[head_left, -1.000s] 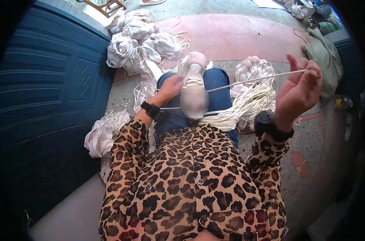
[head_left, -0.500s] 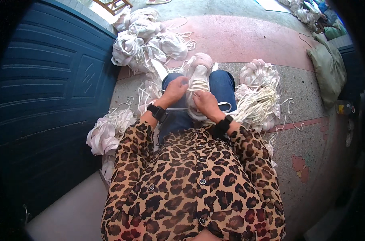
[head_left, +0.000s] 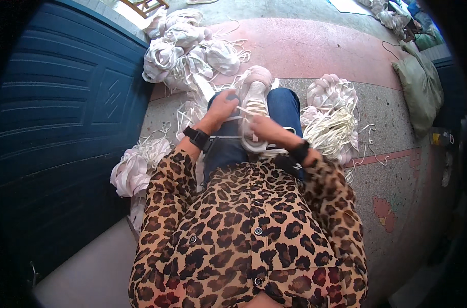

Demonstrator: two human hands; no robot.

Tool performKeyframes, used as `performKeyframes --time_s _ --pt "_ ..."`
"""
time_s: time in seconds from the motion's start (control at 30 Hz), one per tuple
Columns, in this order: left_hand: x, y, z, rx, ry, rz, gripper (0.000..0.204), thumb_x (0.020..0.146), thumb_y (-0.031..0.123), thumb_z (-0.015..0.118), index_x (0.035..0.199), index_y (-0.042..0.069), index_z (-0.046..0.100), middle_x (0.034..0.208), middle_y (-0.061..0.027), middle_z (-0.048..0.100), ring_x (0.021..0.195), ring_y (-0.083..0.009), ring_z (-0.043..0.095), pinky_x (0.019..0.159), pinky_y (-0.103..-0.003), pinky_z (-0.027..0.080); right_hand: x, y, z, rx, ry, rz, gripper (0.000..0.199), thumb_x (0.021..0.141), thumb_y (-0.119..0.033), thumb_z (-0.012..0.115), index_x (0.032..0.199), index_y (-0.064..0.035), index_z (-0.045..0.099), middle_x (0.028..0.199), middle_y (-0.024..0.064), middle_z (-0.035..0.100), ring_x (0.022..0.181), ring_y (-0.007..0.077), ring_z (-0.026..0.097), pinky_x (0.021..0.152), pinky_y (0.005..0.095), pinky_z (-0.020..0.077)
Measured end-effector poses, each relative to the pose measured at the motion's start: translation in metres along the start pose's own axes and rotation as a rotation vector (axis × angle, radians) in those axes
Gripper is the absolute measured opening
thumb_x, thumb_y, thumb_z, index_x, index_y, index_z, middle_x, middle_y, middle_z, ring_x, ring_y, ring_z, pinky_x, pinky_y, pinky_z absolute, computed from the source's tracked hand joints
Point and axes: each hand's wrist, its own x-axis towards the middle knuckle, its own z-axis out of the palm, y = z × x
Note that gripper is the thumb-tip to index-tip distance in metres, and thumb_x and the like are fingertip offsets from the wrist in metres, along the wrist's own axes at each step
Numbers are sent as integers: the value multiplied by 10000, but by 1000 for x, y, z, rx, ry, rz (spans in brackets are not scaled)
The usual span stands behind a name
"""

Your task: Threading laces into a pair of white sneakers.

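A pale white-pink sneaker stands between my knees, its toe away from me and cream laces crossing its front. At its left side, my left hand is closed, pinching a shoelace that runs across toward my right hand. My right hand is over the shoe's ankle opening, its fingers curled and blurred by motion, closed at the other end of that lace. Another white strand crosses my left thigh below the left hand. Fingertips of the right hand are hard to make out.
White-pink shoe pieces lie heaped at the far left and near left. On the right is a pile of cream laces beside more shoe pieces. A blue door stands left; a greenish sack sits far right.
My right hand has drawn back from the shoe's front toward the right and nearer me. My left hand has shifted slightly left, and a lace now stretches between the hands.
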Motion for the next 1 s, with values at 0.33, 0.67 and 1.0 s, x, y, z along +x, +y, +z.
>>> performKeyframes --time_s 0.33,0.67,1.0 --pt "4 9 13 333 -73 166 379 946 139 625 1286 -25 586 931 -33 648 842 -119 587 778 -251 478 -131 -179 -142 1415 112 -393 183 1043 -185 362 884 -124 426 502 -100 246 364 46 190 330 256 184" --pt "-20 100 34 252 -827 263 359 899 260 744 1186 48 707 1038 -55 728 981 -144 631 920 -308 476 -75 -163 -142 1218 30 -534 210 1025 -223 413 1003 -42 518 599 -41 367 520 94 376 562 275 353" --pt "46 49 -132 -946 253 -283 179 1036 193 476 1052 50 582 835 -37 577 780 -184 567 819 -369 484 -71 54 -183 1279 679 -139 320 1028 -288 509 798 -83 596 729 22 530 689 154 486 648 315 422"
